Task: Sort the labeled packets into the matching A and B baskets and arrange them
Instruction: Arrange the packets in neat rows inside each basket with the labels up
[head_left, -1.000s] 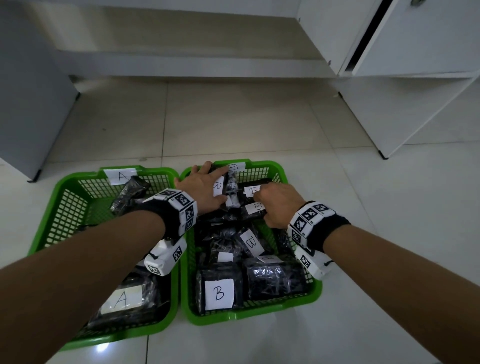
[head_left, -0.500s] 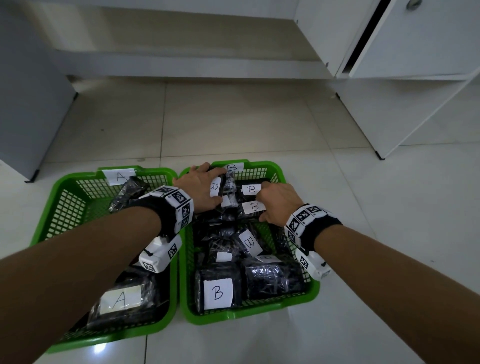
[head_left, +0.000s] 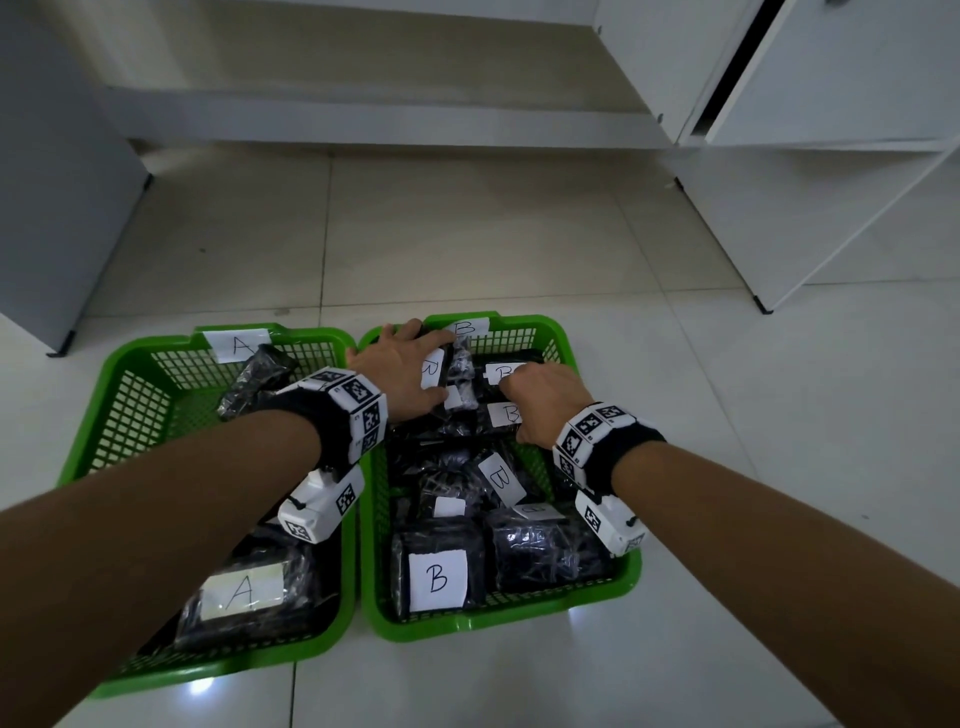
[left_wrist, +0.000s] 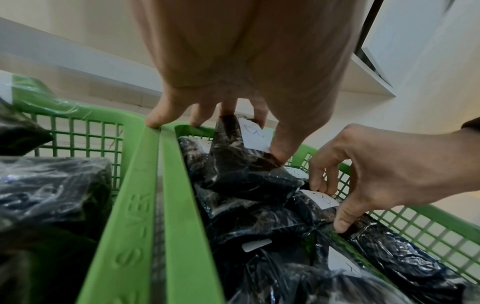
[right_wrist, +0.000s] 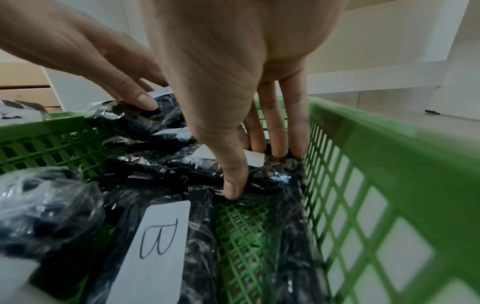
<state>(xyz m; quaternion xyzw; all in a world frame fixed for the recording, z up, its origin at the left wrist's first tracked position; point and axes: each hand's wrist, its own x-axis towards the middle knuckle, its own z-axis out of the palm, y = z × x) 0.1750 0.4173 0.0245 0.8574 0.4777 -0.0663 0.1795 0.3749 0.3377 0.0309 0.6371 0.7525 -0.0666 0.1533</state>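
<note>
Your left hand (head_left: 402, 371) has slid deeper into the B basket (head_left: 597, 364), gripping one packet (left_wrist: 241, 164); your right hand (head_left: 543, 402) pinches a neighbouring packet (right_wrist: 259, 174) — arranging continues.

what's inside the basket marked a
Two black packets show in basket A: one labeled A near the front, another at the back. The left forearm covers the middle.

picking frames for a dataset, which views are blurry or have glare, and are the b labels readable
Head view: dim but sharp, B labels readable, small glare spots on the floor by the near basket rims. Left wrist view: left hand close and soft, label beside it readable. Right wrist view: basket wall smeared, near B label clear.
</note>
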